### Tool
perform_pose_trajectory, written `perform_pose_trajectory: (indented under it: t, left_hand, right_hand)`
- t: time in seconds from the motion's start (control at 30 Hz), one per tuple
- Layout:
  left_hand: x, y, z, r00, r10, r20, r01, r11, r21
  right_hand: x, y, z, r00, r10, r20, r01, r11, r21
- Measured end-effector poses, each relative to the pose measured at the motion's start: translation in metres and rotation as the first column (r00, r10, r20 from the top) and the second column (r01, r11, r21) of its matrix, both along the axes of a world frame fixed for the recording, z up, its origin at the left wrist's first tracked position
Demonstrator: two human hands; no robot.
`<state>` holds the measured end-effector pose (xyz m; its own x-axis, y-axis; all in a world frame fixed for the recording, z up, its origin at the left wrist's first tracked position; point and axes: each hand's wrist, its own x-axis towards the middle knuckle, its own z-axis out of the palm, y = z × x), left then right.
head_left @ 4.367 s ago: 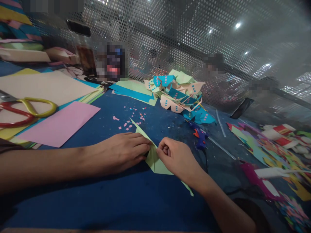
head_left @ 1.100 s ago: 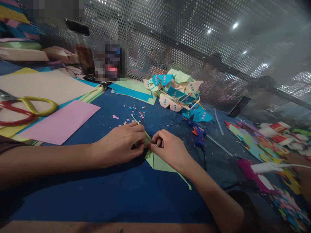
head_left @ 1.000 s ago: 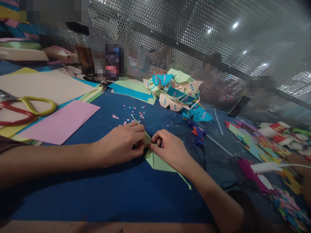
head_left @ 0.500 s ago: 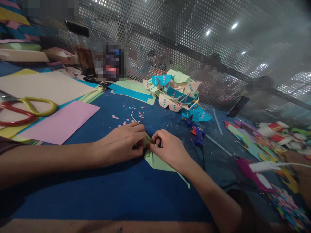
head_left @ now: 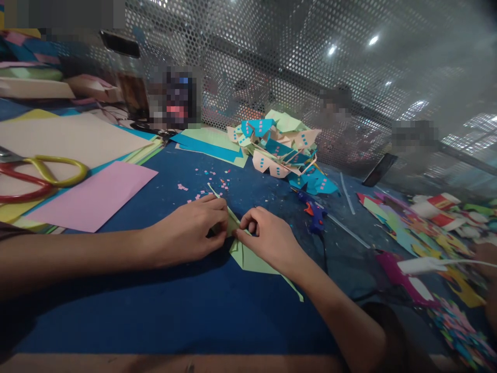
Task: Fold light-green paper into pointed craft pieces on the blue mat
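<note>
A folded light-green paper piece point(head_left: 254, 261) lies on the blue table, with thin paper strips sticking out at its far and near ends. My right hand point(head_left: 269, 241) pinches its upper part between thumb and curled fingers. On the other side, my left hand point(head_left: 198, 228) is closed, its bent fingertips at the paper's left edge; exactly what they grip is partly hidden. Tiny pink and blue paper squares point(head_left: 223, 184) are scattered just beyond my left hand. Right of my hands lies a blue hot glue gun point(head_left: 316, 215) with an orange trigger.
A pile of paper masks with small squares point(head_left: 279, 147) sits at the back. Pink paper point(head_left: 99, 194) and red-yellow scissors point(head_left: 58, 173) lie at left. Glue sticks point(head_left: 347, 194), a phone point(head_left: 379, 170) and a magenta power strip point(head_left: 402, 277) are at right.
My left hand has shifted slightly left, showing more green paper between my hands. My right hand stays nearly in place on the paper.
</note>
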<state>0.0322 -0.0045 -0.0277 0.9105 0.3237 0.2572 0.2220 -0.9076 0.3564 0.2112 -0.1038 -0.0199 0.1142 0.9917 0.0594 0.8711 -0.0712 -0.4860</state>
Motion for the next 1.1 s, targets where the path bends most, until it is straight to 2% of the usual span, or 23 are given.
perform_pose_trajectory:
  t: [0.23,0.73,0.93,1.1]
  left_hand:
    - [0.001,-0.001,0.004,1.0,0.005,-0.017,-0.005,0.999,0.044]
    - [0.001,-0.001,0.003,0.999,0.024,-0.029,-0.024,1.0,0.018]
    - [0.001,-0.001,0.003,1.0,0.013,-0.011,-0.012,1.0,0.011]
    - [0.001,-0.002,0.005,1.0,-0.001,-0.02,0.001,1.0,0.029]
  right_hand:
    - [0.0,0.001,-0.001,1.0,0.005,0.005,-0.005,1.0,0.008]
    - [-0.003,0.0,0.001,0.998,0.003,0.064,-0.003,1.0,0.002]
    - [-0.009,0.001,-0.002,0.989,-0.031,0.145,0.026,0.999,0.038]
    - [-0.01,0.001,-0.003,0.988,-0.039,0.149,0.032,0.998,0.05]
